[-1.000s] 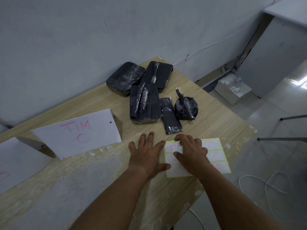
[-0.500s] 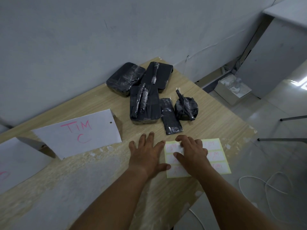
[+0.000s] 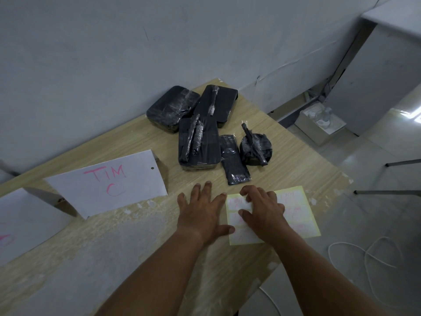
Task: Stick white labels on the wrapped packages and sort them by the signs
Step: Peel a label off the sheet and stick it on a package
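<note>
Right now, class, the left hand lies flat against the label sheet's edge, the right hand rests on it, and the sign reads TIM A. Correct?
No. The head view shows the sign reads TIM C, not A; left hand, right hand and label sheet are as stated.

Packages [image 3: 198, 142] behind label sheet [image 3: 293, 215] — sign [image 3: 107, 183] to their left, all on table [image 3: 141, 254].

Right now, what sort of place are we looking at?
Probably a makeshift parcel-sorting corner: black wrapped packages piled on a worn wooden table, a handwritten sign, a sheet of labels.
</note>
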`<action>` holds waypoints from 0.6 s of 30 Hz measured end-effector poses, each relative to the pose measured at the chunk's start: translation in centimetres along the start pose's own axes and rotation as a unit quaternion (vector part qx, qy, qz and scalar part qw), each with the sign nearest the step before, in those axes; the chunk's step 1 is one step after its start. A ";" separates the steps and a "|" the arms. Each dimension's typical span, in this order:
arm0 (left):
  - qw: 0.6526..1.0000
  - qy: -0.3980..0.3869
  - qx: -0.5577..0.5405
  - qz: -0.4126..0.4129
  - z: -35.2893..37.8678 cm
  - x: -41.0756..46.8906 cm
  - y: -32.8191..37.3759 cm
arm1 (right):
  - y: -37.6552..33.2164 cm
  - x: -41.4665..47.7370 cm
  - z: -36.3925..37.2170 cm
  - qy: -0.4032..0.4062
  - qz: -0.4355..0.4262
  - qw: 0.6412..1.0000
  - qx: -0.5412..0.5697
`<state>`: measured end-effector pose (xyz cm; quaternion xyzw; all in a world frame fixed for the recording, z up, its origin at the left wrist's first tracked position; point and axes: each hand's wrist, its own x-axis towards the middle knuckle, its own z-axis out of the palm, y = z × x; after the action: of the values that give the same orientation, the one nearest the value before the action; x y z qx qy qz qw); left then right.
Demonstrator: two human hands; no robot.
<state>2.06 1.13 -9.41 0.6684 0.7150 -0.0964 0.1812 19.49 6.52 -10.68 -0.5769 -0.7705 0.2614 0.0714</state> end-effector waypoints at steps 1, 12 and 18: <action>1.000 -0.001 -0.001 -0.001 0.0 0.0 0.0 | 0.0 0.0 0.0 -0.005 0.000 1.000 0.003; 1.000 -0.001 0.002 0.008 0.5 -0.4 -0.1 | 0.3 -0.8 0.1 0.052 0.009 0.999 0.009; 0.998 0.039 -0.019 0.048 -0.5 0.8 2.0 | 0.5 -0.6 -0.1 0.040 0.017 0.999 0.021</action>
<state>3.97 2.26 -9.00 0.7017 0.6902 -0.0482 0.1700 20.16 6.10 -10.74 -0.5982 -0.7515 0.2553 0.1099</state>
